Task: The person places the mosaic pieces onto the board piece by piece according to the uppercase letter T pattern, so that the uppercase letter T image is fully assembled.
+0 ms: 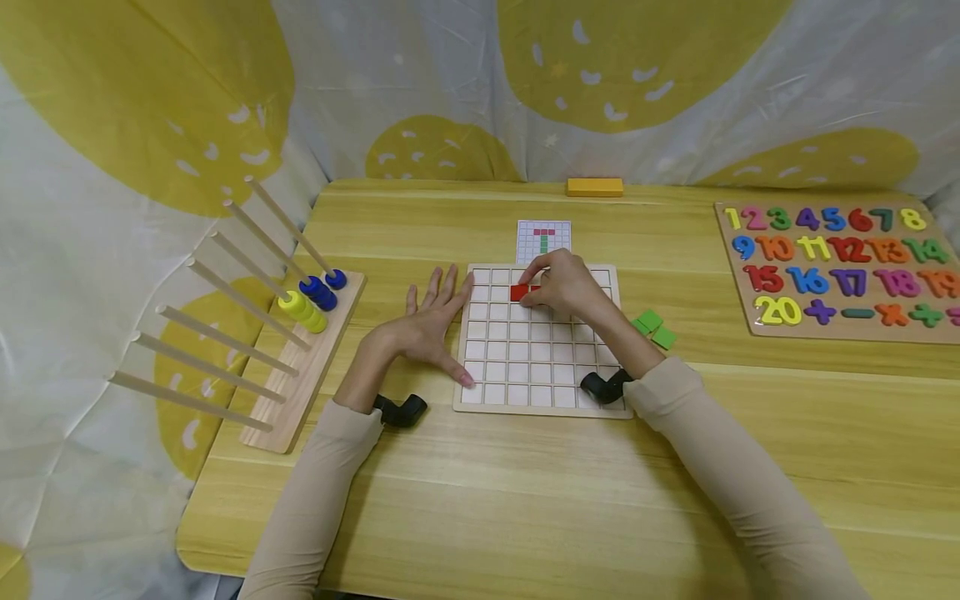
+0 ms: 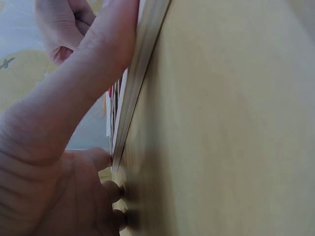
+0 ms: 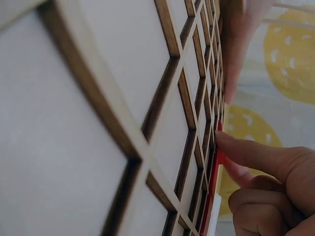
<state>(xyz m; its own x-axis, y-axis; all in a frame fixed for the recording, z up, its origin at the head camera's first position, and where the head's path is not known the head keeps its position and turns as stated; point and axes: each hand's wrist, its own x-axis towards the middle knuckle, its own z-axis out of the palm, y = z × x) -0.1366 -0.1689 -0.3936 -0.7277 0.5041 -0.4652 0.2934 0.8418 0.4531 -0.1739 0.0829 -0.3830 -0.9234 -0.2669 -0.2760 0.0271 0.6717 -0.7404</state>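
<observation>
Red is the tile that the right hand pinches, thumb and finger, on the board. The left hand has its fingers spread wide (like a star), thumb and pointer touching the board's left edge. Past the right fingers lies a card, with green tiles to their right.

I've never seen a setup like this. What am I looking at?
No machine here: a person uses two bare hands. The wide picture comes from a head camera, the close ones from each wrist. The left hand rests against the left edge of a square wooden grid board; the right hand pinches a red square tile there. Around them on the pale wooden table: green square tiles, a white pattern card, a wooden peg stand with blue and yellow beads, a colourful number puzzle board and an orange block.
</observation>
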